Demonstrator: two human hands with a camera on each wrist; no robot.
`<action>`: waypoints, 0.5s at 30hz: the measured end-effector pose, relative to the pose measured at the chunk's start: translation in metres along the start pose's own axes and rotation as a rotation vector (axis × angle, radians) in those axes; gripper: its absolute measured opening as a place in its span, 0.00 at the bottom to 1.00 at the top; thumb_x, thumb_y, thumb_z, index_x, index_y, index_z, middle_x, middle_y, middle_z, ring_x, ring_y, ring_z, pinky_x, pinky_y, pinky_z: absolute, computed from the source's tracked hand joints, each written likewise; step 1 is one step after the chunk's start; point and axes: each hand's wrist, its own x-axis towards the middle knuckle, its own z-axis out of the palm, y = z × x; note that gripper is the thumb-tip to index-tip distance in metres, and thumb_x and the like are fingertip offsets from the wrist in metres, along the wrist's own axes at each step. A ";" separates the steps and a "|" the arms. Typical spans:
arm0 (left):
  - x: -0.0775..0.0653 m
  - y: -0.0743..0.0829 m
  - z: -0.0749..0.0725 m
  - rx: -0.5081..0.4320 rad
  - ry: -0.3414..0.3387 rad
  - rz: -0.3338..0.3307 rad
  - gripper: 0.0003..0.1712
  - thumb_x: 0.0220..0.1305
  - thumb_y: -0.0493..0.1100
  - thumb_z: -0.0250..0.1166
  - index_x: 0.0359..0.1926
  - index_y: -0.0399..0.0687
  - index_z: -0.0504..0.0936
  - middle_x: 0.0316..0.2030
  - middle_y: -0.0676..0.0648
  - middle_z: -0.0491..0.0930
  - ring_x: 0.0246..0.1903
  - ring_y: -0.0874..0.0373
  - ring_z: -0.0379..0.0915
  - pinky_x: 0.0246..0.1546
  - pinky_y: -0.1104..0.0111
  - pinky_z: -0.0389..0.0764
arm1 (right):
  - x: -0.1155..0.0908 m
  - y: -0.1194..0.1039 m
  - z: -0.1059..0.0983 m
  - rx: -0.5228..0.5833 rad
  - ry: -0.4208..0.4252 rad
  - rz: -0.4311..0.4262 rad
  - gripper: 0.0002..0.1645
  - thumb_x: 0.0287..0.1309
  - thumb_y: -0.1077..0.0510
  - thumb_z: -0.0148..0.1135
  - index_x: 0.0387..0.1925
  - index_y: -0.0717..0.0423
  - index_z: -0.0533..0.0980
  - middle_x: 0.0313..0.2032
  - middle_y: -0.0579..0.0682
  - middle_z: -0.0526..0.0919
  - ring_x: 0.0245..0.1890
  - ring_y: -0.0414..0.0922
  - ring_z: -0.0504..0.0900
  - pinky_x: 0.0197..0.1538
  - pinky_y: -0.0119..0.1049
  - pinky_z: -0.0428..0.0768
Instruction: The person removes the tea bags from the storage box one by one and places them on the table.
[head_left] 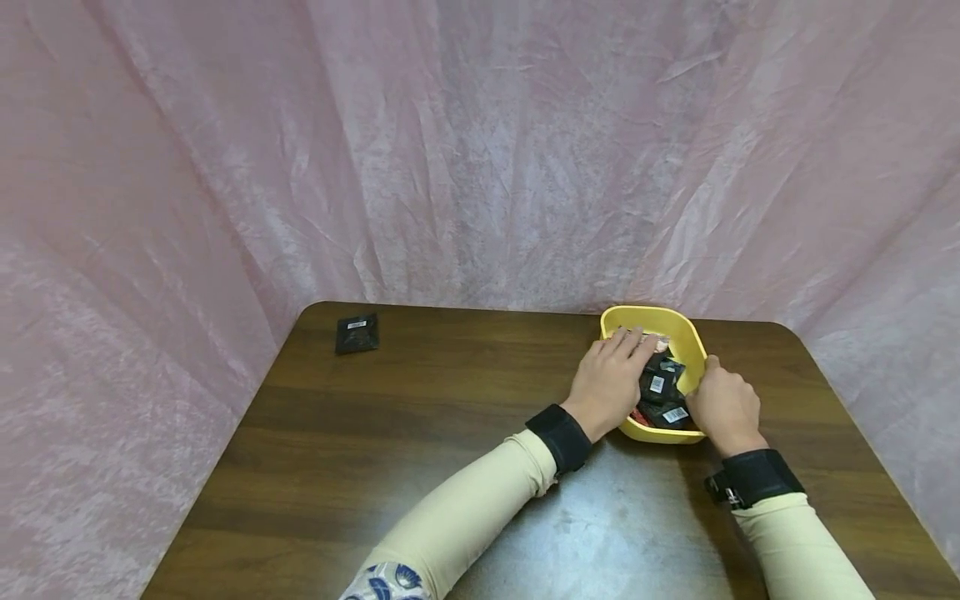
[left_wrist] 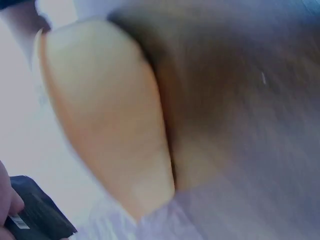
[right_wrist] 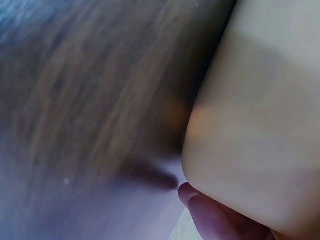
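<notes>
A yellow plastic bin (head_left: 686, 343) stands near the far edge of the table, right of the middle. Inside it lie several small black packets (head_left: 657, 385) with white barcode labels, and a bit of red shows at its near left. My left hand (head_left: 611, 379) reaches over the bin's left side. In the left wrist view its fingers hold a black packet (left_wrist: 40, 210) with a barcode label. At the bin's right side my right hand (head_left: 726, 408) grips the rim; its fingers (right_wrist: 212, 215) press the outer wall in the right wrist view.
One black packet (head_left: 357, 333) lies alone at the far left of the wooden table (head_left: 420, 392). Pink curtain cloth (head_left: 480, 167) hangs behind the table's far edge and down both sides.
</notes>
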 end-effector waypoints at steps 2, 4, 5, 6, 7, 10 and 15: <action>-0.003 -0.013 -0.006 -0.009 0.000 -0.048 0.33 0.72 0.42 0.63 0.76 0.58 0.72 0.74 0.50 0.77 0.74 0.54 0.74 0.72 0.63 0.77 | 0.001 0.000 0.000 0.000 -0.011 0.008 0.36 0.60 0.59 0.64 0.64 0.78 0.67 0.42 0.80 0.83 0.34 0.73 0.84 0.33 0.64 0.80; -0.006 -0.029 -0.010 -0.035 -0.026 -0.096 0.34 0.72 0.41 0.62 0.78 0.56 0.71 0.76 0.48 0.75 0.76 0.51 0.72 0.74 0.61 0.75 | 0.001 -0.001 0.000 -0.002 -0.020 0.011 0.37 0.61 0.59 0.64 0.65 0.78 0.66 0.42 0.80 0.83 0.34 0.73 0.84 0.33 0.64 0.80; -0.007 -0.038 -0.012 -0.051 -0.050 -0.121 0.35 0.72 0.40 0.61 0.78 0.55 0.70 0.77 0.47 0.73 0.77 0.49 0.70 0.75 0.60 0.74 | 0.001 0.000 -0.001 -0.002 -0.024 0.013 0.37 0.61 0.59 0.64 0.65 0.78 0.66 0.43 0.80 0.83 0.34 0.73 0.84 0.33 0.64 0.80; -0.009 -0.047 -0.013 -0.065 -0.077 -0.147 0.35 0.73 0.39 0.60 0.79 0.55 0.69 0.78 0.46 0.72 0.78 0.48 0.68 0.76 0.59 0.73 | 0.001 0.000 -0.001 -0.002 -0.027 0.014 0.37 0.61 0.59 0.64 0.66 0.78 0.66 0.43 0.80 0.83 0.34 0.73 0.84 0.33 0.64 0.80; -0.011 -0.056 -0.013 -0.080 -0.103 -0.174 0.35 0.74 0.39 0.59 0.80 0.54 0.69 0.79 0.45 0.70 0.79 0.46 0.67 0.77 0.57 0.72 | 0.002 0.001 -0.001 -0.001 -0.029 0.015 0.38 0.61 0.59 0.65 0.66 0.78 0.66 0.43 0.80 0.83 0.34 0.72 0.84 0.33 0.63 0.80; -0.018 -0.085 -0.013 -0.121 -0.203 -0.260 0.35 0.76 0.37 0.56 0.81 0.52 0.66 0.81 0.42 0.66 0.82 0.42 0.61 0.80 0.53 0.68 | 0.004 0.002 -0.002 0.000 -0.035 0.024 0.38 0.61 0.59 0.65 0.66 0.78 0.66 0.43 0.79 0.83 0.35 0.72 0.84 0.33 0.63 0.80; -0.042 -0.140 -0.002 -0.090 -0.342 -0.383 0.34 0.77 0.39 0.59 0.81 0.48 0.66 0.81 0.38 0.64 0.82 0.38 0.58 0.80 0.49 0.68 | 0.005 0.002 0.001 0.009 -0.025 0.020 0.36 0.61 0.59 0.65 0.64 0.78 0.67 0.42 0.79 0.83 0.34 0.71 0.84 0.33 0.62 0.79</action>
